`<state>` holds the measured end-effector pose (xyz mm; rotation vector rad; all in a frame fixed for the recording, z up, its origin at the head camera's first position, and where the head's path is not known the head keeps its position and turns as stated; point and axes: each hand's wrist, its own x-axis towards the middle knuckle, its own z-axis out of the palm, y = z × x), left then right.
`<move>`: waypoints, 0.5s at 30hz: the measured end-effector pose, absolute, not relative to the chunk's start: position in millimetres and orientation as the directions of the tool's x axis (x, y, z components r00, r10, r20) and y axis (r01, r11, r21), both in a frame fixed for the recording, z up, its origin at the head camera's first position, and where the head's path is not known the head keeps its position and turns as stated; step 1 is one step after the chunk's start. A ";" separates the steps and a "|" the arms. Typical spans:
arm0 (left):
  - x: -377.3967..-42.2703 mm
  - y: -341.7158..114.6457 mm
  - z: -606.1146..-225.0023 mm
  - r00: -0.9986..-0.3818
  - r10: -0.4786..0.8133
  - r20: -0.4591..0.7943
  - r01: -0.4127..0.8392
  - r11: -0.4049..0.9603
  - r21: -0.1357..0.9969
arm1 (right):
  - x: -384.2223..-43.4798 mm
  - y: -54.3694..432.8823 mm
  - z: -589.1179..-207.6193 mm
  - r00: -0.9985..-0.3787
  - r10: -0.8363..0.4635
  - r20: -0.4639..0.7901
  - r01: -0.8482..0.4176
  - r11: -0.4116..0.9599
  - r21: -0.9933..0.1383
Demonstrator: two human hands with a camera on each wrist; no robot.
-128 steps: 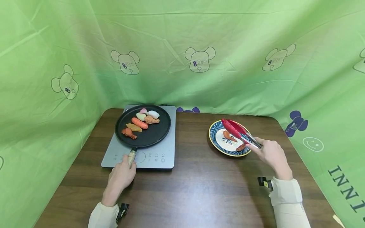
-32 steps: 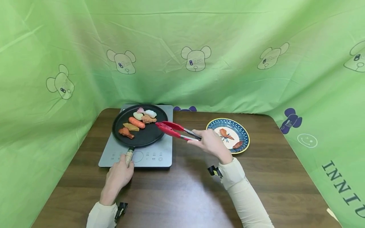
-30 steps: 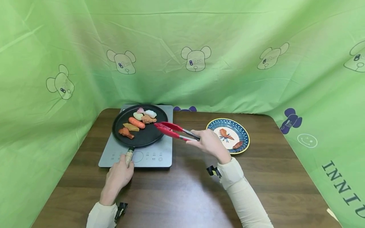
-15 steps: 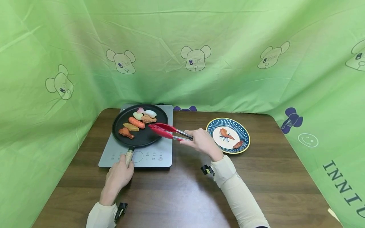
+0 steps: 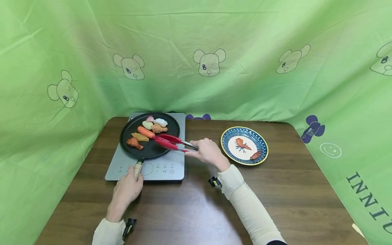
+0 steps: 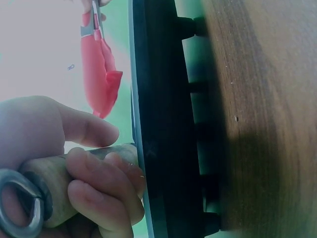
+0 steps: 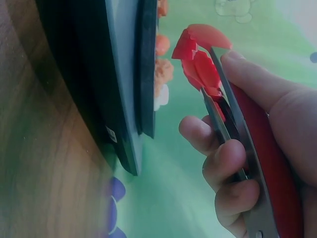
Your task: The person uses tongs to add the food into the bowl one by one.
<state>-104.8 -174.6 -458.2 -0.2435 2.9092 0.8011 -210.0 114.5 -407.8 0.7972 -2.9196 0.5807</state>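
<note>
My left hand (image 5: 127, 188) grips the handle (image 5: 138, 166) of a round black frying pan (image 5: 153, 149), fingers curled round it in the left wrist view. In my right hand (image 5: 208, 153) is a pair of red-headed metal tongs (image 5: 166, 140), their heads slightly apart with nothing between them in the right wrist view. They reach over the pan's right side, tips right beside the orange sausage (image 5: 145, 132). Left of it lie a flat yellow-brown piece (image 5: 140, 137) and a brown drumstick (image 5: 134, 143); behind it, a fried chicken piece (image 5: 159, 128) and several pale or pink pieces.
Beneath the pan is a grey induction cooktop (image 5: 179, 163) on the wooden table (image 5: 190, 211). A blue-patterned plate (image 5: 226, 144) with a yellow rim stands to the right, bearing an orange-brown wing-like piece (image 5: 243, 143) and a darker one (image 5: 255, 155). Green cloth (image 5: 245, 98) hangs behind and at both sides.
My right hand has carried the tongs left from above the plate to over the pan, beside the sausage. My left hand keeps its grip on the handle; the food stays where it was.
</note>
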 end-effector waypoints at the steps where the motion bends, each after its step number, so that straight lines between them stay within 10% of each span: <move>1: -104.6 -174.7 -458.1 -0.981 -0.126 -0.150 -0.185 0.848 0.496 | -210.3 113.1 -408.0 -0.866 -0.478 0.150 -0.499 0.797 -0.340; 15: -104.9 -175.0 -458.7 -0.980 -0.119 -0.157 -0.183 0.844 0.504 | -212.8 96.3 -412.7 -0.868 -0.479 0.133 -0.491 0.785 -0.379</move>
